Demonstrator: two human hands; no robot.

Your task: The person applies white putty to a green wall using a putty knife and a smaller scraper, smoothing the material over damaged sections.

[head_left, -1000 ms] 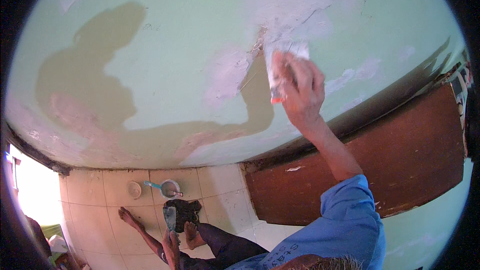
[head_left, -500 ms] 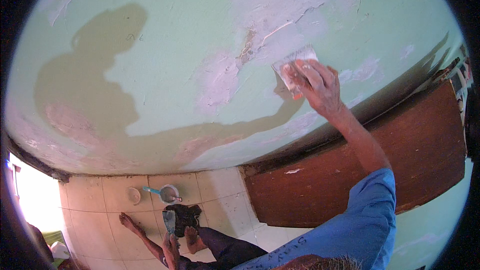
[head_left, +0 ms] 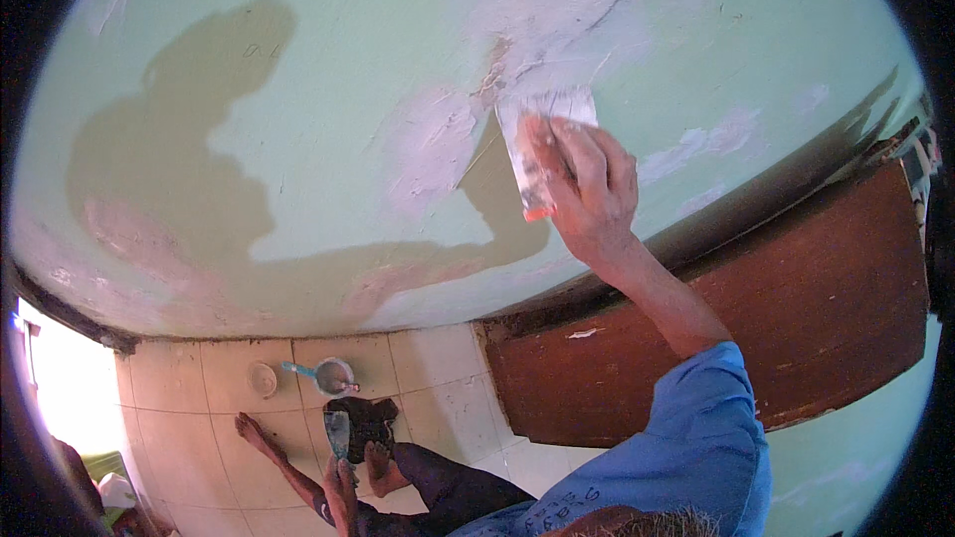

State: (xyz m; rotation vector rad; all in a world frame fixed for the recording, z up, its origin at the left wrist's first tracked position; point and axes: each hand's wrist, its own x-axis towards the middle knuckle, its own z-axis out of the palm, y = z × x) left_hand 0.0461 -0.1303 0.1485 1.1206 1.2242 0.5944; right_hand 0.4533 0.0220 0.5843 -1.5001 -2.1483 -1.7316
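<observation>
My right hand (head_left: 597, 184) is closed around a wide, flat putty scraper (head_left: 569, 105), smeared white with an orange-red corner. Its far edge meets the pale green wall (head_left: 348, 129), just below a cracked, chipped spot (head_left: 489, 78) amid whitish filler patches (head_left: 430, 151). Low in the picture, my left hand (head_left: 341, 485) grips a putty knife (head_left: 339, 432), whose grey-blue blade points away from me. The fingers cover most of that knife's handle.
On the tiled floor (head_left: 179, 438) stand a small pale bowl (head_left: 263, 379) and a round container (head_left: 334, 394) with a blue-handled tool across it. Black cloth (head_left: 374, 422) lies by my foot. A reddish-brown wooden panel (head_left: 716, 328) stands along the wall at right.
My right hand has swept the scraper leftward and slightly down along the wall, below the crack. A whitish ridge by the crack now looks flattened. My left hand stays nearly in place.
</observation>
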